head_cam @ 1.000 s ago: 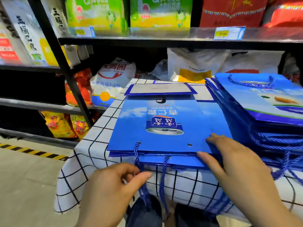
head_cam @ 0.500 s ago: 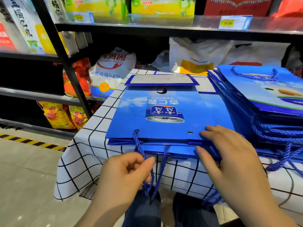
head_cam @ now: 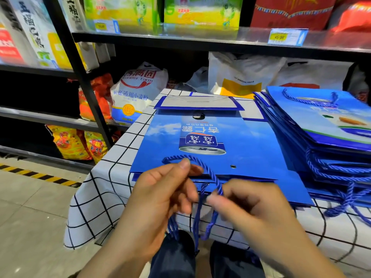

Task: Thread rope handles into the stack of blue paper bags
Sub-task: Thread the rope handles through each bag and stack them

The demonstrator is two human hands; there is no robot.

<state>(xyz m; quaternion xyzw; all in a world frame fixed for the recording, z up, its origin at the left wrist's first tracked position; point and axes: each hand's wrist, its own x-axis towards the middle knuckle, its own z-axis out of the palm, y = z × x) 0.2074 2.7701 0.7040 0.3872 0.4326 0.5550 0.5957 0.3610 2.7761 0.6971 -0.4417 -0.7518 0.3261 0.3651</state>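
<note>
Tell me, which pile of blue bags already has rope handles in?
The tall pile on the right: rope loops hang from its bags. The front bag shows an empty eyelet.

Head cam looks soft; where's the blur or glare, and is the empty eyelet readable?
Head view: left hand, right hand and the pinched rope are slightly motion-smeared; top shelf goods blur; wide-angle tilts the shelf post; the eyelet reads clearly.

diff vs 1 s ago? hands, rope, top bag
The right hand came off the near edge of the top bag and now pinches the blue rope. The left hand raised its rope hold from below the table edge up over the bag, forming a loop. Unchanged: bag in place, right eyelet empty, finished stack at right.
</note>
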